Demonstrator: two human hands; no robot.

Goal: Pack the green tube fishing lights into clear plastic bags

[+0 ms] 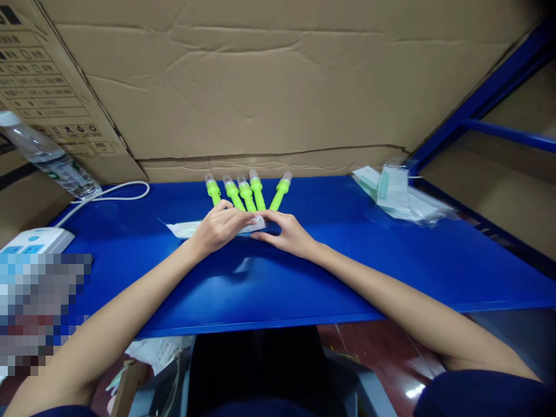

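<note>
Brown cardboard stands behind a blue bench, seen from above by the person seated at it. Near the middle of the bench, two bare hands meet at a white packet, long and thin, lying crosswise just in front of them to left and right. The left hand has its grip closed on the packet, covering its middle. The right hand has thumb and forefinger parted around the packet's right end; whether that grip presses on it cannot be told. Just beyond the hands, five green tubes with clear tips lie fanned out, their near ends partly hidden by the fingers. Farther right on the bench are clear bags with white and pale green contents, near a blue frame. Well to the left are a tilted clear bottle, a white cable and a power strip; a pixelated patch hides whatever is below them. Under the bench's near edge, reddish floor shows.
</note>
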